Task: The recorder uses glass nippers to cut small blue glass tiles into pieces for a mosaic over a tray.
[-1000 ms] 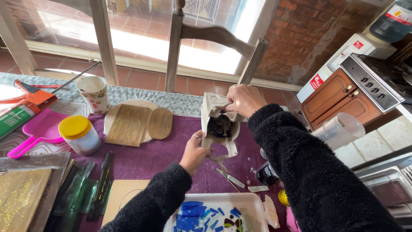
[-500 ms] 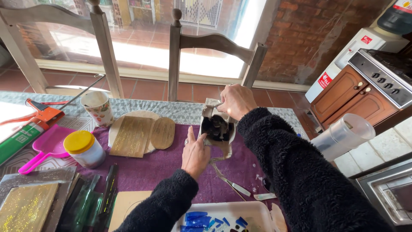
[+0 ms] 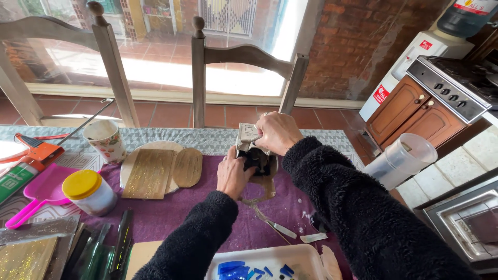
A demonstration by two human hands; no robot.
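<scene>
Near me sits a white tray (image 3: 311, 255) of blue shards; beyond it, over the purple cloth (image 3: 171, 212), my left hand (image 3: 234, 173) cups a paper bag (image 3: 255, 155) of dark pieces. My right hand (image 3: 277, 132) pinches its top. I judge I'm opening it; next needs a steady tilt.

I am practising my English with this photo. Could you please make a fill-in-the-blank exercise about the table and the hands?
1. Both hands, left hand and right hand, hold a crumpled paper packet of dark pieces above the ____ cloth.
2. The white jar has a ____ lid.
3. The white rectangular tray holds ____ glass pieces.
4. Behind the table stand two wooden ____.

Missing words: purple; yellow; blue; chairs
</scene>
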